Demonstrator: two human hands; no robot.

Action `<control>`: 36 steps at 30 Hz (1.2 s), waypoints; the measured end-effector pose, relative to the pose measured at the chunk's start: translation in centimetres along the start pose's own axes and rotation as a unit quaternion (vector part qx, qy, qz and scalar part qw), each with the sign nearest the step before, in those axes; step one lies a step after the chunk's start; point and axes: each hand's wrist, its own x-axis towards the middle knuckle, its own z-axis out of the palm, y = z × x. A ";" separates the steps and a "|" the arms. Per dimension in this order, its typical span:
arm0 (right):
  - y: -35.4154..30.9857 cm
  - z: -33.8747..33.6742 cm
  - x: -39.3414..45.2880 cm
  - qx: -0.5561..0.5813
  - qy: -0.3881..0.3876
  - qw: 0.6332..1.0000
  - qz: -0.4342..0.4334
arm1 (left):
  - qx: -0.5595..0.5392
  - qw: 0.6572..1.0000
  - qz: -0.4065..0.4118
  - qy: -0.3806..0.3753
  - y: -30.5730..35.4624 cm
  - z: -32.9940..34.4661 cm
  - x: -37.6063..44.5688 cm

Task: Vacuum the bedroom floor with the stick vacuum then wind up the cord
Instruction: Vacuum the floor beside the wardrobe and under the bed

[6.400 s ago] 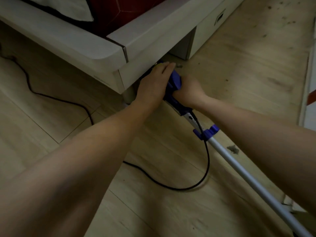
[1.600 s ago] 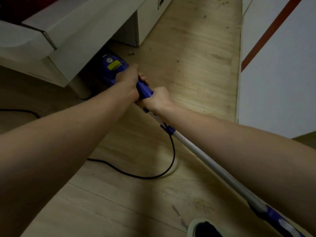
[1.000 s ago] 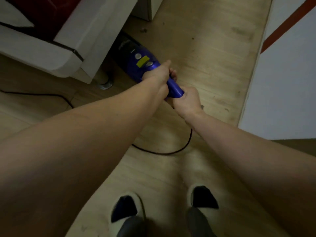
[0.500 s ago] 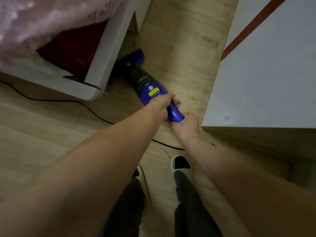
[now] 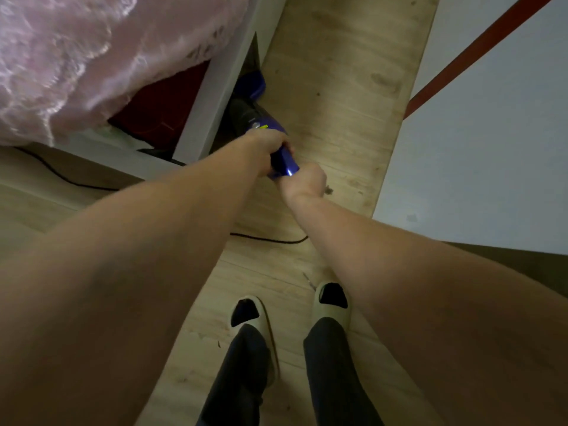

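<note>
Since half a second ago your view has tipped further down, so more of both slippers [image 5: 250, 315] shows. Your left hand [image 5: 266, 146] grips the blue stick vacuum [image 5: 284, 162] and your right hand [image 5: 305, 179] grips its handle end. Its head lies beside the bed frame [image 5: 215, 96]. The cord [image 5: 270, 239] trails across the floor [image 5: 338, 87].

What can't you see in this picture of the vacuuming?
Head view only:
- Vacuum nozzle: hidden under the bed frame.
- Its handle: covered by left hand and right hand.
- Cord: both arms hide its ends.
- Blanket: blurred.
</note>
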 end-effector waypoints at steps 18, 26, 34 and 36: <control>-0.4 -1.9 -0.4 -0.021 -0.026 0.999 -0.028 | 0.029 0.996 0.060 0.063 0.3 1.1 -0.5; 3.0 -4.4 -6.3 0.021 -0.015 1.000 0.016 | 0.074 0.996 0.030 0.046 -3.6 2.2 -4.9; 2.2 -2.9 -4.7 -0.004 -0.015 1.000 0.012 | 0.087 0.996 0.020 0.004 -2.7 1.6 -4.1; 1.4 -1.7 -2.9 -0.011 -0.033 0.999 -0.007 | 0.071 0.997 0.033 0.016 -1.8 0.9 -2.7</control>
